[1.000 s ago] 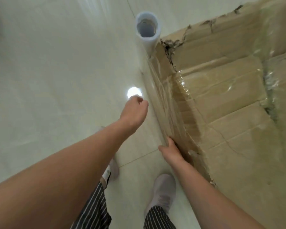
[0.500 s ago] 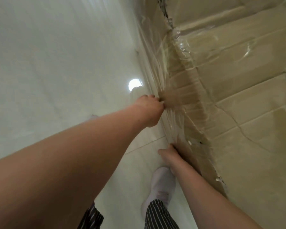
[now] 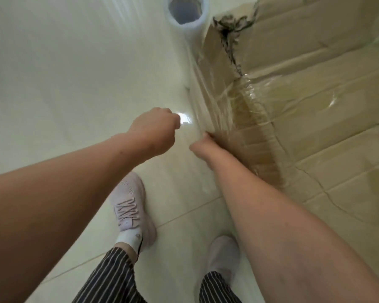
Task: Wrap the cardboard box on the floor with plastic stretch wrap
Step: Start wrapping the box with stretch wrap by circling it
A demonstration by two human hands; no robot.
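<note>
The cardboard box (image 3: 304,106) stands on the tiled floor (image 3: 64,73); its torn corner could snag and split the stretch film (image 3: 208,101) drawn along its side. The film roll (image 3: 185,12), upright just beside that corner, might topple if tugged. The right hand (image 3: 202,146) presses flat on the wrapped side. The left hand (image 3: 155,132), near it but apart, is curled, and whether it grips film cannot be told. No writing is legible.
</note>
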